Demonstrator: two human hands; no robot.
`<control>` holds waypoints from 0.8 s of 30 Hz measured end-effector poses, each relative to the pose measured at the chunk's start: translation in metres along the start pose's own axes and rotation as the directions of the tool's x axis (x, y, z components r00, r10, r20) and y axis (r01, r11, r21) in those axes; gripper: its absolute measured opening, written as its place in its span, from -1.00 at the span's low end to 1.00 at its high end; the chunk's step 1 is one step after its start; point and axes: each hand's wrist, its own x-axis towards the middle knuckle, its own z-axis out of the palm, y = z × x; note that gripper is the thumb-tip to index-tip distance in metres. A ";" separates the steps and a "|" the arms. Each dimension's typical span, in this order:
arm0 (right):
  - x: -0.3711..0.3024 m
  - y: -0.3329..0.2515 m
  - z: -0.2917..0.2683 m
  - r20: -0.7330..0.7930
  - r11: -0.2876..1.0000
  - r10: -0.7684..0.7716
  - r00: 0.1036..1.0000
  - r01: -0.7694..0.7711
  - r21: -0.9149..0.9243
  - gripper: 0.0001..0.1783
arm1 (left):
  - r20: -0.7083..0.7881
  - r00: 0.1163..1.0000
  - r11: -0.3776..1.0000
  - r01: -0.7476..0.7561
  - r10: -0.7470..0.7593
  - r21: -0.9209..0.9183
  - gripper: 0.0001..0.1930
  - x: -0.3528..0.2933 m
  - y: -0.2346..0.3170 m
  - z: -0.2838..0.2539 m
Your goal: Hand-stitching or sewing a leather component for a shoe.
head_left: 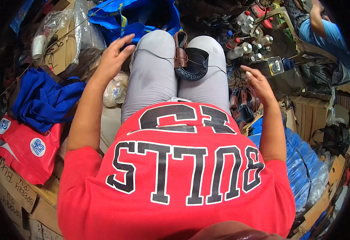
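Across my thighs, between the knees, lies a shoe upper [193, 74] with a dark, gathered rounded edge. A brown leather piece with a standing loop [181, 58] is at its left side. A thin dark thread [155, 55] runs from it over both legs; where its ends go I cannot make out. My left hand [118, 56] is raised beside the left knee, thumb and forefinger apart. Off the right knee, my right hand [259, 83] is held up with its fingers stretched out. I see nothing clearly held in either hand.
A blue bag [137, 20] stands beyond my knees. Several plastic bottles [247, 44] are at the far right, near a chair frame [287, 24] and another person's arm [317, 20]. Dark shoe pieces [245, 104] lie right of my leg. Blue cloth [43, 98] and cardboard boxes [13, 188] are left.
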 end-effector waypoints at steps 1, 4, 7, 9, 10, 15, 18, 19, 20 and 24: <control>0.003 -0.011 0.002 -0.041 0.989 -0.092 0.995 0.087 -0.121 -0.68 | 0.002 1.000 1.000 0.005 -0.005 0.001 -0.81 0.003 0.012 0.008; 0.015 -0.050 0.025 0.020 0.982 -0.176 0.984 0.177 -0.062 -0.74 | 0.330 0.905 0.954 -0.296 0.268 0.037 -0.68 0.013 0.052 0.045; 0.024 -0.080 0.054 0.102 0.843 -0.474 0.875 0.484 -0.235 -0.87 | 0.508 0.807 0.948 -0.313 0.301 -0.064 -0.73 0.022 0.073 0.092; 0.029 -0.085 0.062 0.157 0.851 -0.452 0.878 0.477 -0.220 -0.86 | 0.543 0.783 0.938 -0.346 0.303 -0.024 -0.76 0.031 0.075 0.109; 0.029 -0.086 0.063 0.156 0.850 -0.453 0.878 0.478 -0.220 -0.86 | 0.579 0.759 0.926 -0.377 0.299 0.016 -0.78 0.036 0.075 0.114; 0.031 -0.083 0.065 0.200 0.878 -0.405 0.892 0.441 -0.187 -0.84 | 0.720 0.678 0.970 -0.243 0.147 0.031 -0.78 0.046 0.071 0.119; 0.029 -0.086 0.067 0.228 0.893 -0.381 0.896 0.421 -0.163 -0.88 | 0.737 0.667 0.992 -0.120 0.105 -0.033 -0.78 0.046 0.065 0.120; 0.030 -0.085 0.067 0.229 0.893 -0.381 0.896 0.420 -0.162 -0.88 | 0.741 0.666 0.996 -0.060 0.087 -0.062 -0.78 0.046 0.064 0.121; 0.032 -0.083 0.067 0.234 0.896 -0.375 0.897 0.415 -0.156 -0.88 | 0.741 0.666 0.996 -0.059 0.086 -0.062 -0.78 0.047 0.061 0.122; 0.032 -0.074 0.077 0.242 0.931 -0.353 0.904 0.364 0.001 -0.88 | 0.787 0.617 0.964 0.206 0.006 -0.168 -0.77 0.046 0.054 0.125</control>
